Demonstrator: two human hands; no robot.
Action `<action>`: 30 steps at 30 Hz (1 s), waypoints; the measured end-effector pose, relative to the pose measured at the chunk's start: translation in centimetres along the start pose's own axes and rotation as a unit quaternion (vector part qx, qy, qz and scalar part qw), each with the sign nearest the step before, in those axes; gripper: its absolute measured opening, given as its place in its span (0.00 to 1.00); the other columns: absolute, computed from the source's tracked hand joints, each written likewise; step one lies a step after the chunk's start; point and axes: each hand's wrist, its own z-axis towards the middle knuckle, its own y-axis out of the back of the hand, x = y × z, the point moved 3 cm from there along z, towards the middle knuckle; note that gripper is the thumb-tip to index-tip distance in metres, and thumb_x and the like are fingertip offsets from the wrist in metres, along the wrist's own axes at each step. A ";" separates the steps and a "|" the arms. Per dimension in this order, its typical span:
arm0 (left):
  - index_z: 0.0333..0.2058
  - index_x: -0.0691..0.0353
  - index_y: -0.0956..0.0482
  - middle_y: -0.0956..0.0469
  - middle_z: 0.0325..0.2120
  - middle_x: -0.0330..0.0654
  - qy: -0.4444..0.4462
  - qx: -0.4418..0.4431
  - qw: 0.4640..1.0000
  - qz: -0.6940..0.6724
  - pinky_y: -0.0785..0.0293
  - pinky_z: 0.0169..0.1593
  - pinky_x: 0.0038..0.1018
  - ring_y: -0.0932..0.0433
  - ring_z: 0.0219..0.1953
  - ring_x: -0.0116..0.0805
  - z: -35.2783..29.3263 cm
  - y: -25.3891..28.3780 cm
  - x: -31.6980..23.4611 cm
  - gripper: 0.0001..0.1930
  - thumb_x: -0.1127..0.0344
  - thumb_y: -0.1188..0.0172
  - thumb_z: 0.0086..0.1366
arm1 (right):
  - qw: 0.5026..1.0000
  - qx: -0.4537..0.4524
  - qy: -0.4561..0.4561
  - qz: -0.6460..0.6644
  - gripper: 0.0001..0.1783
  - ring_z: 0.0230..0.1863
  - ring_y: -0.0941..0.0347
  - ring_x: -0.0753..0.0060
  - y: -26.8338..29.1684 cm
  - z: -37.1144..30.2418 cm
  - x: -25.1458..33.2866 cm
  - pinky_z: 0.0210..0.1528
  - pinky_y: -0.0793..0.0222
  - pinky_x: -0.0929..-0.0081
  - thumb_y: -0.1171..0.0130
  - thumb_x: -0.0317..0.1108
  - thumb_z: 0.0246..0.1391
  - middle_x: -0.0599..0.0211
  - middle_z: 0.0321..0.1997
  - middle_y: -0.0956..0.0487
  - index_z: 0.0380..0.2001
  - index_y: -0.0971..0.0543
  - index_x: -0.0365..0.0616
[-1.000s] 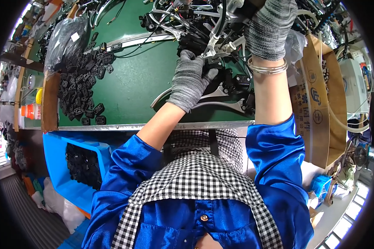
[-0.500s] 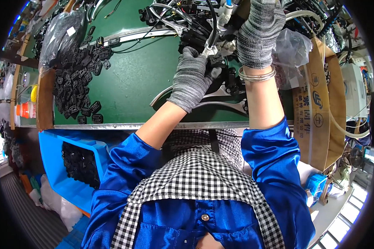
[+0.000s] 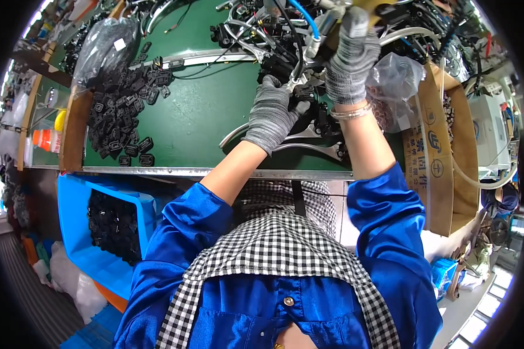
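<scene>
Two hands, both in grey knitted gloves, are raised over the green, metal-edged surface (image 3: 204,110) in front of you. Your left hand (image 3: 269,113) is partly closed, its curled fingers and thumb around a black-and-silver metal lever assembly (image 3: 300,87) right of the surface's middle. Your right hand (image 3: 350,67) is just to the right of that assembly and a little farther from you; its fingertips are blurred, so you cannot tell how far open it is or whether it grips anything. Near it, a bright blue hose (image 3: 308,20) runs into a silver fitting. Between your forearms lies a curved silver metal lever (image 3: 311,149). To your left, small black plastic pieces (image 3: 116,110) lie in a loose pile beside a brown wooden block (image 3: 75,131). Below them, a blue plastic bin (image 3: 75,215) contains black parts. A brown cardboard box (image 3: 439,186) stands open to your right.
</scene>
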 end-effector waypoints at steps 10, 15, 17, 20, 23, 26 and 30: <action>0.52 0.58 0.27 0.31 0.48 0.54 -0.067 0.030 0.992 -0.102 0.28 0.52 0.40 0.27 0.47 0.52 -0.6 1.2 -3.5 0.31 0.51 0.31 0.52 | 0.931 0.037 0.354 0.075 0.18 0.36 0.29 0.79 2.2 24.6 -7.5 0.40 0.31 0.82 0.40 0.40 0.60 0.70 0.38 0.23 0.48 0.27 0.42; 0.50 0.60 0.28 0.25 0.43 0.56 0.031 0.233 0.962 0.142 0.26 0.48 0.41 0.24 0.46 0.51 -1.6 3.4 1.5 0.29 0.49 0.33 0.55 | 0.869 0.073 0.312 -0.378 0.21 0.42 0.24 0.60 9.5 12.4 -7.7 0.47 0.29 0.74 0.36 0.38 0.54 0.56 0.41 0.22 0.49 0.24 0.40; 0.49 0.61 0.28 0.24 0.42 0.56 0.039 0.274 0.957 0.093 0.26 0.48 0.41 0.23 0.45 0.51 -1.0 2.8 2.5 0.29 0.48 0.33 0.55 | 0.813 0.149 0.307 -0.473 0.24 0.43 0.24 0.56 11.7 6.9 -10.0 0.47 0.29 0.70 0.33 0.36 0.50 0.55 0.40 0.22 0.50 0.25 0.41; 0.47 0.62 0.28 0.23 0.40 0.54 0.055 0.351 0.935 -0.007 0.26 0.47 0.41 0.22 0.43 0.51 -0.2 1.2 1.6 0.29 0.48 0.32 0.54 | 0.836 0.197 0.152 -0.488 0.24 0.42 0.24 0.55 14.3 4.2 -15.5 0.45 0.28 0.67 0.32 0.33 0.46 0.54 0.40 0.22 0.48 0.23 0.42; 0.46 0.64 0.26 0.21 0.35 0.48 -0.027 0.248 0.968 0.001 0.25 0.45 0.34 0.21 0.36 0.41 -2.0 2.1 -2.1 0.24 0.57 0.32 0.55 | 0.886 0.167 0.084 -0.424 0.23 0.42 0.24 0.55 14.1 3.8 -17.3 0.45 0.27 0.66 0.31 0.33 0.44 0.55 0.40 0.22 0.47 0.22 0.43; 0.48 0.64 0.27 0.22 0.36 0.47 -0.111 0.217 0.964 0.106 0.24 0.43 0.32 0.22 0.35 0.38 -3.0 1.0 -3.8 0.24 0.59 0.32 0.56 | 0.878 0.168 0.113 -0.433 0.24 0.45 0.25 0.54 13.6 3.9 -17.7 0.47 0.28 0.64 0.32 0.35 0.44 0.56 0.42 0.22 0.47 0.23 0.44; 0.54 0.59 0.30 0.22 0.38 0.48 -0.038 0.379 0.924 -0.001 0.25 0.46 0.34 0.22 0.38 0.41 -2.0 1.8 -4.8 0.30 0.57 0.32 0.55 | 0.884 0.156 0.173 -0.405 0.24 0.44 0.25 0.53 13.0 3.5 -18.5 0.47 0.28 0.65 0.31 0.36 0.44 0.56 0.40 0.22 0.46 0.22 0.45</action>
